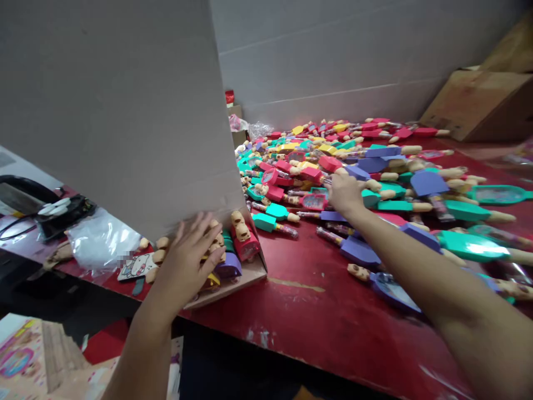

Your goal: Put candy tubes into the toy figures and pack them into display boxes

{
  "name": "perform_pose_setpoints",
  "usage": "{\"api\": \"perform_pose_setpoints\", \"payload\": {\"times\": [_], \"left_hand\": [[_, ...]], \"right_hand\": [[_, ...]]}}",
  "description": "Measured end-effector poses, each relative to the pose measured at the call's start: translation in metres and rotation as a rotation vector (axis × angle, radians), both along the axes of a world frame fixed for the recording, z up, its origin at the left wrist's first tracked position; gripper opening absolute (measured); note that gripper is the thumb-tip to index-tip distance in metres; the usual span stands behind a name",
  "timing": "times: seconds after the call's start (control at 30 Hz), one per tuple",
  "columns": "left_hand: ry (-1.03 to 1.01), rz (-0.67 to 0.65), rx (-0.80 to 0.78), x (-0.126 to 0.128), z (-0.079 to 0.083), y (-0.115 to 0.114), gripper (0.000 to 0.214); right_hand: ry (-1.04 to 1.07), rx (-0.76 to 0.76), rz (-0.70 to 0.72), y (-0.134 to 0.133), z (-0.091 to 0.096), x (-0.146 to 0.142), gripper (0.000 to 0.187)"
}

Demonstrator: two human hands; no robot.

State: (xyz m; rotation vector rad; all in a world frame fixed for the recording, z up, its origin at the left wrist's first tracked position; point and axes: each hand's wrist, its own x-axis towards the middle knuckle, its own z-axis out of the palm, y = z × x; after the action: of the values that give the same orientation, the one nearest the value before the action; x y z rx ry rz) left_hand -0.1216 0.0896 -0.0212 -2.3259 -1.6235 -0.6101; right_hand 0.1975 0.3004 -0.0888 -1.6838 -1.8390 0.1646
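Observation:
My left hand (194,258) lies with fingers spread over several plastic toys with tan animal heads in an open cardboard box (254,266). A red toy (245,244) and a purple toy (229,268) show beside its fingers. On the red table, my right hand (347,191) reaches into a wide pile of similar paddle-shaped toys in red, teal, purple and yellow. Its fingers are curled down beside a red toy (330,163), and what they grip is hidden. Some toys have clear tubes with small contents.
A tall cardboard flap (166,111) rises behind my left hand. Left of the box lie a clear plastic bag (102,239), a cartoon-cat card (137,266) and a black device with a cable (62,211). A brown carton (478,105) stands at the back right.

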Motion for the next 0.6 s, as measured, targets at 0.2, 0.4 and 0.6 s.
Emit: {"api": "perform_pose_setpoints", "payload": {"times": [0.2,0.4,0.6], "left_hand": [[-0.896,-0.15,-0.436,0.085,-0.039,-0.034,0.028],[-1.385,-0.032,-0.708,0.131,-0.088,-0.042,0.031],[-0.877,-0.266,-0.569,0.105,-0.078,-0.059,0.037]], "right_hand": [[0.854,-0.369,0.397,-0.154,-0.021,-0.03,0.033],[0.874,-0.454,0.472,-0.229,-0.04,-0.041,0.023],[0.88,-0.235,0.452,-0.209,0.009,-0.072,0.023]]}}
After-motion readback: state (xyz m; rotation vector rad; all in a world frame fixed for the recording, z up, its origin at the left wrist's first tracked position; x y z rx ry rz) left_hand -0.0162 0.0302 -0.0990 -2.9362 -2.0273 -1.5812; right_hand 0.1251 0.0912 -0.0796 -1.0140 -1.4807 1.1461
